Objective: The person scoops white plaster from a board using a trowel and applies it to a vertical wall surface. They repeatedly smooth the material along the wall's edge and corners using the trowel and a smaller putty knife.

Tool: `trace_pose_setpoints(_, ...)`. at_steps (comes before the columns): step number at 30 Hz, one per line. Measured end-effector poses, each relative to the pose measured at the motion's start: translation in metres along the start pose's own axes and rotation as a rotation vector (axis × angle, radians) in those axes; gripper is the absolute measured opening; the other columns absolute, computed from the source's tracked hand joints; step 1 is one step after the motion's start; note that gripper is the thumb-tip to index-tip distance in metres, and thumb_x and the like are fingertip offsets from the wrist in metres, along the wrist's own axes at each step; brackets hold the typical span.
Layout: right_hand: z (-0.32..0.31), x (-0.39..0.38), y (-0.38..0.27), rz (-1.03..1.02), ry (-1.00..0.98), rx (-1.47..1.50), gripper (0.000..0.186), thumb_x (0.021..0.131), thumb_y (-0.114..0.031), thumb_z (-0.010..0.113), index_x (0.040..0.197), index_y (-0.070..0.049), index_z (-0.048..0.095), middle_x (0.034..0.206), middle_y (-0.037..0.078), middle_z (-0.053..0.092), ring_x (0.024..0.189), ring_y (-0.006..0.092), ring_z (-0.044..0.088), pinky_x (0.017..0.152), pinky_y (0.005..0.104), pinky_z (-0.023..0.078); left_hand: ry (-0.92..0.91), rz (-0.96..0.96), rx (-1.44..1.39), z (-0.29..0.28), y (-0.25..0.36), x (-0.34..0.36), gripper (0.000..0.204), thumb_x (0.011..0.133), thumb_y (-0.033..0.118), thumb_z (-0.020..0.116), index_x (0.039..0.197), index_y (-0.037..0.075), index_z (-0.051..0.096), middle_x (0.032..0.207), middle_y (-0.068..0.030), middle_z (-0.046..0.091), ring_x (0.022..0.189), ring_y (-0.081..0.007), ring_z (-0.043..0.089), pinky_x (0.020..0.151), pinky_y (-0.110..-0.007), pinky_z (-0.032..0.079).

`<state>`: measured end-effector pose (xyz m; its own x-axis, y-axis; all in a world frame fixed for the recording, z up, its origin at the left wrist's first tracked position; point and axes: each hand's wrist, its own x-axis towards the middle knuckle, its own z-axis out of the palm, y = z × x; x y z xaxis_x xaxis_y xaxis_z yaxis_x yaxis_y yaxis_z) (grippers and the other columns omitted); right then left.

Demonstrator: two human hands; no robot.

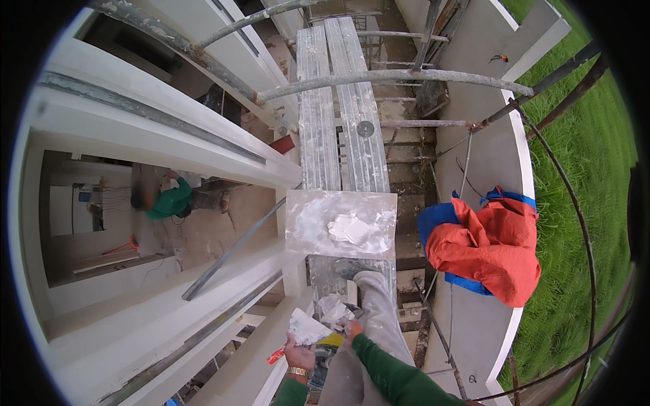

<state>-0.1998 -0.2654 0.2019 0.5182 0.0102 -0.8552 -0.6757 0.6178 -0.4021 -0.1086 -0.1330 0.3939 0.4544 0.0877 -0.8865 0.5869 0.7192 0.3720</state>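
Low in the view, my left hand (pixel 298 355) is closed on a broad putty knife (pixel 307 327), its blade coated in white putty; a red end sticks out beside the fingers. Close by on the right, my right hand (pixel 353 329) grips a second putty-smeared blade (pixel 335 311), whose handle is hidden. The two blades are nearly side by side. Under them shows a yellow-edged thing (pixel 332 340), mostly covered by my hands. Ahead lies a flat pale sheet (pixel 305 227) with a mound of white putty (pixel 349 229) on it.
Metal scaffold planks (pixel 318 128) run ahead beneath the sheet, with scaffold pipes (pixel 399 76) across them. A red and blue cloth (pixel 484 247) hangs over the right wall. Through the left opening a person in green (pixel 169 199) is indoors. Grass (pixel 575 203) lies beyond the wall.
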Motion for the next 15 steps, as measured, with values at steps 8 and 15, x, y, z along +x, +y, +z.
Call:
trace_pose_setpoints(8,-0.034,0.039,0.08,-0.48,-0.19,-0.75,0.023,0.08,-0.015,0.064,0.101,-0.017,0.073,0.084,0.011,0.07,0.074,0.0272,0.068,0.068,0.0369,0.055,0.075,0.051,-0.071,-0.03,0.003,-0.019,0.057,0.096,0.042,0.055,0.142,0.013,0.042,0.146,-0.0072,0.045,0.135,-0.0295,0.04,0.113,-0.054,0.028)
trace_pose_setpoints(15,-0.006,0.005,-0.017,-0.692,-0.203,-1.248,0.023,0.077,-0.018,0.064,0.099,-0.016,0.072,0.081,0.014,0.068,0.069,0.0316,0.064,0.064,0.0414,0.052,0.1,0.062,-0.119,-0.042,0.0,-0.017,0.056,0.095,0.04,0.056,0.142,0.013,0.042,0.146,-0.0071,0.046,0.135,-0.0291,0.041,0.114,-0.054,0.027)
